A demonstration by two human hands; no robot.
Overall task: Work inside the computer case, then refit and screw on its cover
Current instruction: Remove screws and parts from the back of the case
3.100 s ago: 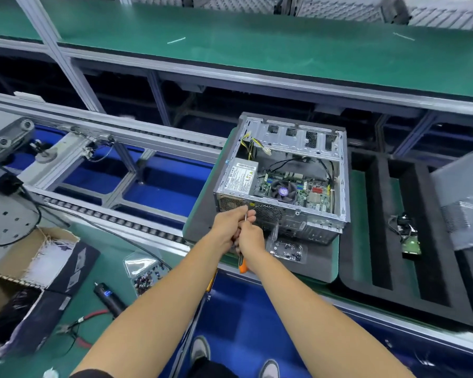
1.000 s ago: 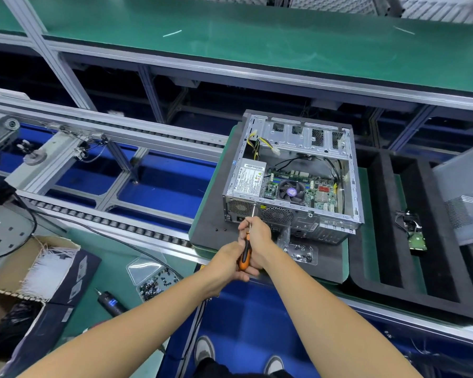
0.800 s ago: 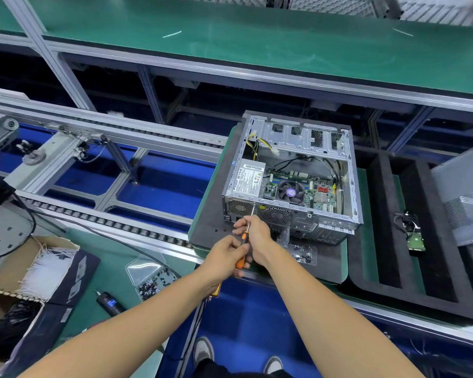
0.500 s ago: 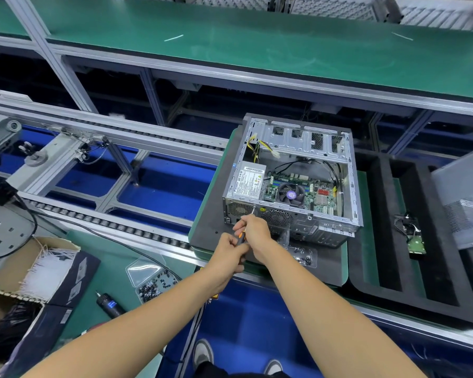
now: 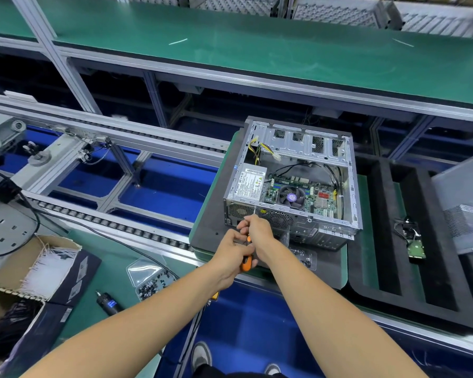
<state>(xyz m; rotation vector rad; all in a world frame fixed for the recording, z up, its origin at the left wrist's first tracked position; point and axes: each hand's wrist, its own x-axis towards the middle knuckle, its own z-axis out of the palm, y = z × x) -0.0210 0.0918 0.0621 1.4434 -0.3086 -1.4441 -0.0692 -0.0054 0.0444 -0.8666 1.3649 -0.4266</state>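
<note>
Both hands meet on one orange-handled screwdriver [image 5: 247,259] at the near rear face of the open computer case [image 5: 292,184]. The left hand [image 5: 234,253] is curled round the lower handle, and the right hand [image 5: 258,230] pinches the tool higher up, where handle gives way to shaft. Neither hand holds anything else.

The relation that matters: the screwdriver's long axis runs up and away from the grip, with the tip ahead of the right fingers and pointing at the case's rear panel just beside the power supply [image 5: 250,184]. The tip itself is too thin to make out, so whether it sits in a screw head cannot be told. The right hand is the nearer to the case; the left backs it from below, closer to the body.

The case lies on its side directly ahead of the grip, its open side facing up and its motherboard fan [image 5: 292,197] exposed, so by the look of it the inside work is not finished. The grey cover panel [image 5: 464,203] leans well off to the right of the grip – not yet refitted.

Counted: one case, one cover, one screwdriver, two hands. A clear tray of screws [image 5: 302,256] lies just right of the grip (another bag of screws [image 5: 148,279] sits to its lower left), with one electric driver [image 5: 108,304] beyond that and one loose hard drive [image 5: 415,248] far right.
</note>
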